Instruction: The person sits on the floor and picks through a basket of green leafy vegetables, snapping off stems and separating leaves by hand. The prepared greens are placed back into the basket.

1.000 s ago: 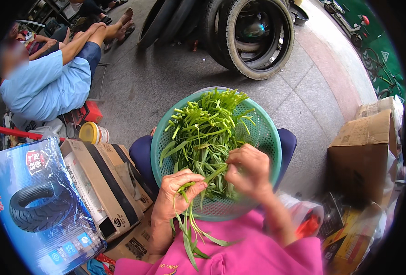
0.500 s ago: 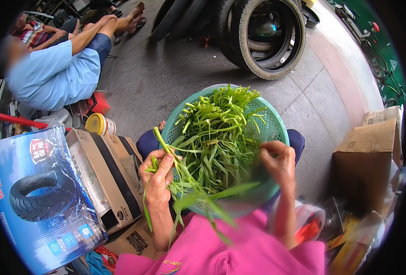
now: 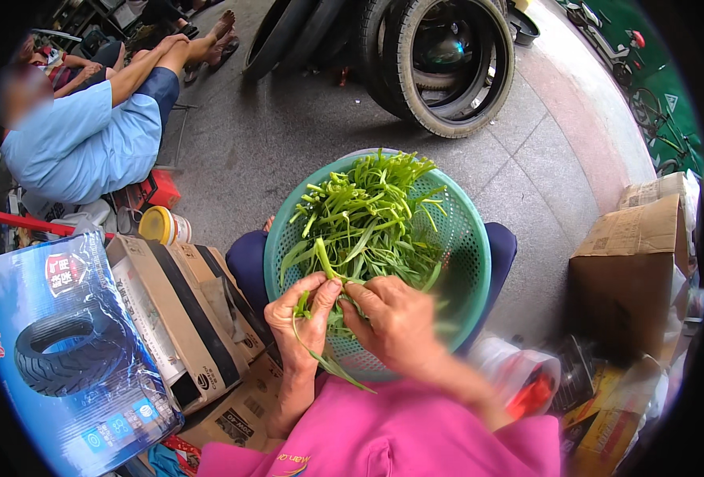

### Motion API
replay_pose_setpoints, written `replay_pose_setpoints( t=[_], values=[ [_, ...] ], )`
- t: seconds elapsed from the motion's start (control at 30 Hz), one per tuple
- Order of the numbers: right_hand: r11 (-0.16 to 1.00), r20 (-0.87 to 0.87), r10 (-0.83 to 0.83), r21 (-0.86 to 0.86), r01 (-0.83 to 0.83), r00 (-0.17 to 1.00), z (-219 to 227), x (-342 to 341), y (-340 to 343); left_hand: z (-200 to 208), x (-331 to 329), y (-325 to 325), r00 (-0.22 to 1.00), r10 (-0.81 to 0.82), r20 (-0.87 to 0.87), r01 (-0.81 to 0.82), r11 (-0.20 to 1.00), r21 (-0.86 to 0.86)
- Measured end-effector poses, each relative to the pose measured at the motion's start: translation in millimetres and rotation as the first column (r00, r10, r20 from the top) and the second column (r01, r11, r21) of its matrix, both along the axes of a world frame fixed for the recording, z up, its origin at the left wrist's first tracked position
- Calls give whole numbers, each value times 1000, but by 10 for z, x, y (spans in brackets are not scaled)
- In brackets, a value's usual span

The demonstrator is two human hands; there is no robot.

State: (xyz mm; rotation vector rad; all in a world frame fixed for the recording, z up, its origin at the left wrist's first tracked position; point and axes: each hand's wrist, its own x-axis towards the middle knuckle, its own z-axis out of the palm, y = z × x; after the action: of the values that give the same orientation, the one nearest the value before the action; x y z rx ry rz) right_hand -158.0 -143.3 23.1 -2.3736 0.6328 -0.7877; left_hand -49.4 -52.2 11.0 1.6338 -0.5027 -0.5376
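Note:
A pile of water spinach [image 3: 364, 211] with green stems and narrow leaves fills much of a green perforated basket [image 3: 481, 262] on my lap. My left hand [image 3: 302, 326] is closed on a thick water spinach stem [image 3: 324, 258] whose cut end points up and away from me. Loose leafy ends hang below that hand toward my pink top. My right hand [image 3: 395, 318] meets the left one over the basket's near part, its thumb and fingers pinching the same stem. The exact grip point is partly hidden by the fingers.
On the left stand a blue tyre box [image 3: 73, 350] and brown cartons [image 3: 177, 310], with a yellow-lidded tub [image 3: 157, 225] behind. A seated person in light blue [image 3: 89, 143] is at far left. Tyres [image 3: 455, 67] stand ahead; a cardboard box [image 3: 634, 254] is at right.
My right hand has moved left from the basket's right side to the stem. The left hand has shifted right and slightly down. Fewer long leaves now trail from the stem.

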Motion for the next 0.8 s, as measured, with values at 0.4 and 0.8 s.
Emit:
replay_pose_setpoints(
  t=[0.4, 0.8],
  values=[
    [947, 40, 98, 303, -106, 994, -67, -96, 121, 64, 22, 103, 982, 114, 150, -123, 991, 56],
    [993, 149, -6, 122, -12, 989, -164, -153, 145, 257, -37, 196, 937, 282, 207, -226, 940, -257]
  ],
)
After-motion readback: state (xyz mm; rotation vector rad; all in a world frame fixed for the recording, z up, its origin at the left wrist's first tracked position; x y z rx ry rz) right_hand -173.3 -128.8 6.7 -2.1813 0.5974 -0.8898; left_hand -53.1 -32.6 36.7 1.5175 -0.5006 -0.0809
